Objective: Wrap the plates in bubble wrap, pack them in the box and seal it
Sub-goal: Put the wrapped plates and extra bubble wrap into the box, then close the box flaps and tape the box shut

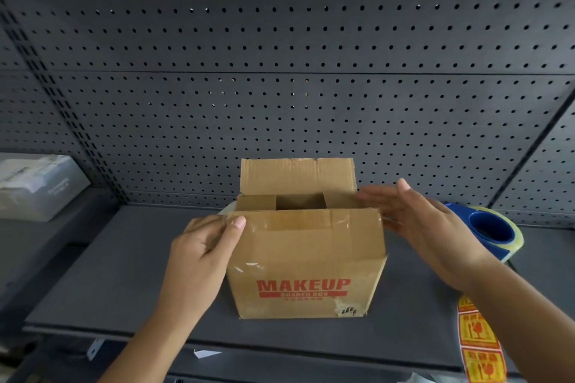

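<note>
**A:** Head view first. Where is the box?

**B:** The cardboard box (pixel 306 261) stands at lower centre of the frame on a dark grey shelf (pixel 124 274), with "MAKEUP" printed in red on its near face. The back flap (pixel 297 176) stands upright. The near flap (pixel 308 221) is folded down over the top and carries glossy clear tape. The two side flaps are folded in, leaving a dark gap between them. I cannot tell what is inside.

**A:** And the left hand?

**B:** The left hand (pixel 202 246) grips the box's upper left corner, with the thumb lying on the near flap and the fingers curled round the side.

**A:** The right hand?

**B:** The right hand (pixel 426 224) is flat with its fingers straight and held together, at the box's upper right edge. Its fingertips reach the folded-in right flap.

**A:** What else is in view?

**B:** A blue tape dispenser (pixel 491 230) with a roll of clear tape sits at mid right, behind the right hand. A strip of orange stickers (pixel 477 348) hangs at lower right. A pale grey carton (pixel 34 186) rests at mid left. A dark pegboard (pixel 280 56) fills the upper frame.
</note>
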Motion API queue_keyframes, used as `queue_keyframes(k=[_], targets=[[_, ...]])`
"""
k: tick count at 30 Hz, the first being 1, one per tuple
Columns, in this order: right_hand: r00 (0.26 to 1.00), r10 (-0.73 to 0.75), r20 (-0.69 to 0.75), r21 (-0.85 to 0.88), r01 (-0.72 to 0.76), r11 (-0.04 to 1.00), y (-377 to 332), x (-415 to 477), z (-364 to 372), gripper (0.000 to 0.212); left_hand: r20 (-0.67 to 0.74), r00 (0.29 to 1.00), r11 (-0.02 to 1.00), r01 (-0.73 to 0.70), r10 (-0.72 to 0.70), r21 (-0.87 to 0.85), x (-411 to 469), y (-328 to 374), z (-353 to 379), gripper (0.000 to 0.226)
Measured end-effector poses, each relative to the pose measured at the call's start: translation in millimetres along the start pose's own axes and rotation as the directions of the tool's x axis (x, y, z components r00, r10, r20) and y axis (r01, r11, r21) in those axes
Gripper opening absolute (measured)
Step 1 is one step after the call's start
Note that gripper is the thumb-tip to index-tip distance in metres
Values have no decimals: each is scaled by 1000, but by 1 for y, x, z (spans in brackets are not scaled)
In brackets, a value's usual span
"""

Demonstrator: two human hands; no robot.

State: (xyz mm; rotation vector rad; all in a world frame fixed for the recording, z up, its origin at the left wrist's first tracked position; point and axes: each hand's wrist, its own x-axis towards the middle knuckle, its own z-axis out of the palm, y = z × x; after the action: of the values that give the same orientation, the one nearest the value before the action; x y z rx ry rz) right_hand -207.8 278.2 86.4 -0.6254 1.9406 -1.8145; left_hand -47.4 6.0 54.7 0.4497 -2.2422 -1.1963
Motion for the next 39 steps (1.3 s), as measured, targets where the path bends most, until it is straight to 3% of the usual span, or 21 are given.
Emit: queue_keyframes(k=[4, 6, 8, 11, 14, 16, 19, 22, 24, 34, 37, 39], targets=[[993, 11, -120, -51, -17, 999, 7, 32, 0, 27, -35, 995, 988, 93, -98, -122, 1, -1, 7, 33], [994, 43, -99, -77, -51, 996, 12, 51, 0, 32, -44, 987, 977, 146, -154, -154, 3, 1, 10, 19], [993, 109, -39, -59, -111, 992, 16, 69, 3, 49, -50, 976, 961, 197, -211, -196, 3, 3, 13, 3], [988, 150, -40, 61, -148, 987, 13, 84, 9, 62, -43, 961, 929, 252, -274, -272, 5, 2, 16, 25], [991, 98, -88, 144, -85, 986, 1, 82, 12, 39, -20, 950, 897, 289, -313, -336, 5, 4, 17, 32], [999, 26, -46, -49, -29, 998, -8, 71, 16, 31, -9, 952, 890, 283, -306, -358, 6, 3, 18, 40], [994, -44, 100, -311, 73, 948, -13, 51, 28, 40, 21, 957, 884, 274, -288, -379, 7, 1, 18, 53], [962, -98, 256, -564, 230, 793, -6, 37, 32, 39, 56, 964, 893, 263, -261, -366, 10, 3, 17, 58], [947, -140, 288, -645, 300, 703, 1, 32, 31, 34, 101, 964, 892, 266, -246, -365, 12, 4, 17, 55], [927, -308, 214, -677, 368, 637, 22, 20, 34, 24, 131, 982, 984, 149, -136, -94, 24, -5, 22, 28], [923, -345, 170, -685, 362, 632, 27, 17, 36, 22, 139, 990, 989, 15, -35, 145, 26, -1, 24, 31], [921, -361, 145, -686, 357, 634, 29, 14, 39, 22, 174, 984, 933, -95, 36, 346, 23, 6, 27, 47]])
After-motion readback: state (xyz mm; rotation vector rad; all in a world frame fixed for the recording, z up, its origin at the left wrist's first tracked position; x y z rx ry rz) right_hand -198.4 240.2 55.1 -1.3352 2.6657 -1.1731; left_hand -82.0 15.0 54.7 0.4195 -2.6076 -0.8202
